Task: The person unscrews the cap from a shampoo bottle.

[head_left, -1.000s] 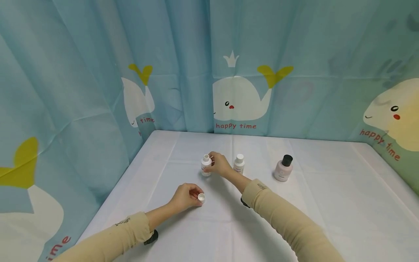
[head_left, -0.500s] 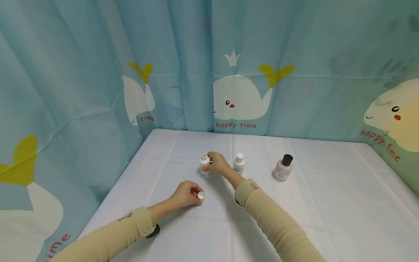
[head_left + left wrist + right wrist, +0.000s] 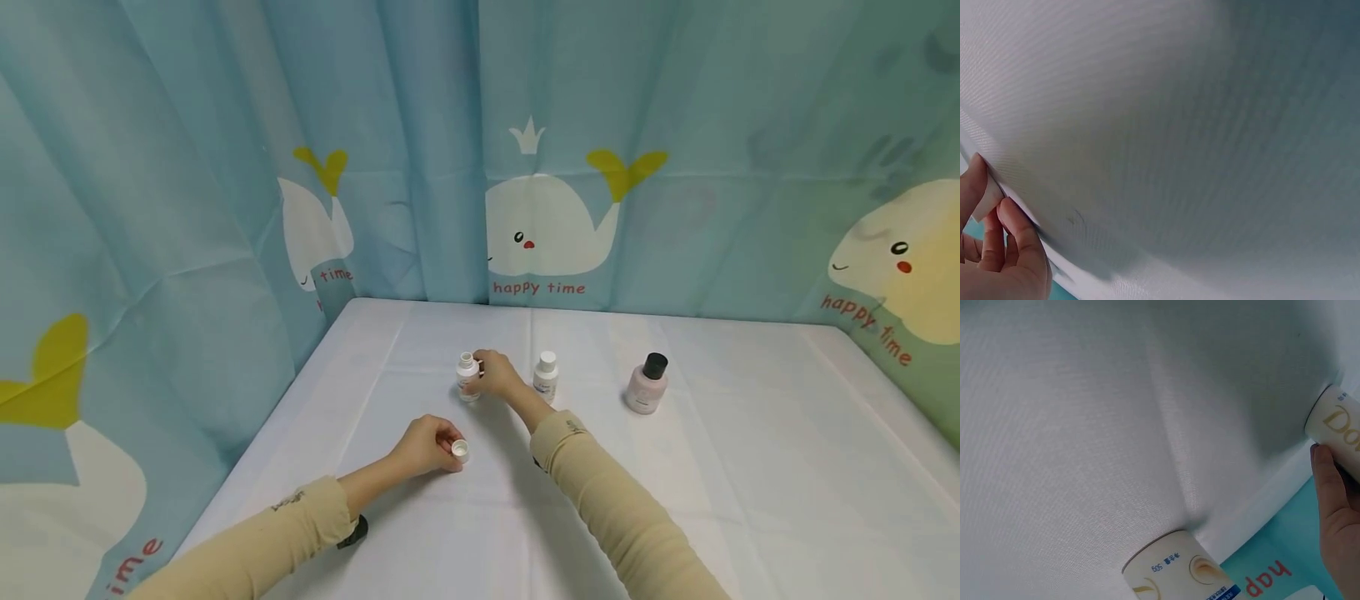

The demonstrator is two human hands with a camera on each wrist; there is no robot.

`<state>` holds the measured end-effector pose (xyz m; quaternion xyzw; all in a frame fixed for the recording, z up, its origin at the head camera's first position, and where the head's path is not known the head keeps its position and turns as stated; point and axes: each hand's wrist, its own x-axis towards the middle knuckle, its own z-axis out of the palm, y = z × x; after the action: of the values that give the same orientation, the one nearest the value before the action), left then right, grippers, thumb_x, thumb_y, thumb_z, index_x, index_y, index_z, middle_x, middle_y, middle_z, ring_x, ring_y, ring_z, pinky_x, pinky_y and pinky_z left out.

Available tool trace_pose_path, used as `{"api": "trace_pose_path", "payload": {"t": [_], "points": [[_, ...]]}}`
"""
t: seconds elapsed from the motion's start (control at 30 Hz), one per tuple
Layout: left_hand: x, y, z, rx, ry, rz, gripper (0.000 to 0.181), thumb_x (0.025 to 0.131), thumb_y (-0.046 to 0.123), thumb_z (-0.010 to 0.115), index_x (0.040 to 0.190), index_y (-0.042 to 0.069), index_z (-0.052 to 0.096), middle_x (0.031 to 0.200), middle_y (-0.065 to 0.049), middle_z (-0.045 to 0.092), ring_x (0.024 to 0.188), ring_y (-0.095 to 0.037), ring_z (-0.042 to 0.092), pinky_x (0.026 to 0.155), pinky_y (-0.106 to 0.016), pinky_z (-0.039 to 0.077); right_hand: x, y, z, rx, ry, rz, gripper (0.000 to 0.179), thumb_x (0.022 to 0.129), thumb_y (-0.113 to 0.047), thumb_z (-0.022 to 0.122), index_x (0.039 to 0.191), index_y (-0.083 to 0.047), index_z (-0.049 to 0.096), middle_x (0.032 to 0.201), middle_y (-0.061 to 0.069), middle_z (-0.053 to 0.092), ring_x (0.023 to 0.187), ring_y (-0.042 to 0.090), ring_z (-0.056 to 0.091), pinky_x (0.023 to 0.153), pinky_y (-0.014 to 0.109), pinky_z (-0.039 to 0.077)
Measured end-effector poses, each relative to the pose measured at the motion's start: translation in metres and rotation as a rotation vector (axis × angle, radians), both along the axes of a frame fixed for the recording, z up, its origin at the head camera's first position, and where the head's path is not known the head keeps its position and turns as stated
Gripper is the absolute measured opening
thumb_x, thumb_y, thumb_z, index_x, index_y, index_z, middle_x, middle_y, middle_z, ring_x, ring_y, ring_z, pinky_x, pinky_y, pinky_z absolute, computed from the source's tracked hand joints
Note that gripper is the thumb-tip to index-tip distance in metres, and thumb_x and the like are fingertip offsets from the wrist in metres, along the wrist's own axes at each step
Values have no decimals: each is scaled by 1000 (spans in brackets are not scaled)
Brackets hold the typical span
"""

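Note:
My left hand (image 3: 420, 446) pinches a small white screw cap (image 3: 460, 451), its hollow side facing up toward the head camera. The cap's edge (image 3: 988, 199) shows between thumb and fingers in the left wrist view. Farther back, my right hand (image 3: 498, 375) grips a small white bottle (image 3: 465, 382) from its right side. That bottle stands upright with a bare threaded neck. In the right wrist view, gold "Do" lettering shows on the held bottle (image 3: 1335, 422), and a finger lies along its lower part.
A second white bottle (image 3: 546, 380), capped, stands just right of my right hand. Farther right is a pink bottle (image 3: 646, 392) with a black cap. A blue whale-print curtain (image 3: 420, 150) borders the white-covered table (image 3: 750, 467) behind and at the left.
My right hand and the bottle have shifted slightly left, and the right forearm has swung left too. My left hand keeps the cap in nearly the same spot.

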<state>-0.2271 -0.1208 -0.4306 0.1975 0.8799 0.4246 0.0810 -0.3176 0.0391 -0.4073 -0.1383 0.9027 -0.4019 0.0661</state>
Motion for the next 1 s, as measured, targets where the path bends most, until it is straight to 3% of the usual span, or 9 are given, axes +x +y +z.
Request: {"api": "trace_pose_path", "payload": {"t": [1.0], "points": [[0,3,4,-61,-24,21,26,60,-7,81,80,-4,66,67,-2,59,63,-5,48,57,-14,42,12,-3,1,-9,-13,-22,55,75,-1,76,123,7,51,116,22,62,108,34,59,93,41,50]]}}
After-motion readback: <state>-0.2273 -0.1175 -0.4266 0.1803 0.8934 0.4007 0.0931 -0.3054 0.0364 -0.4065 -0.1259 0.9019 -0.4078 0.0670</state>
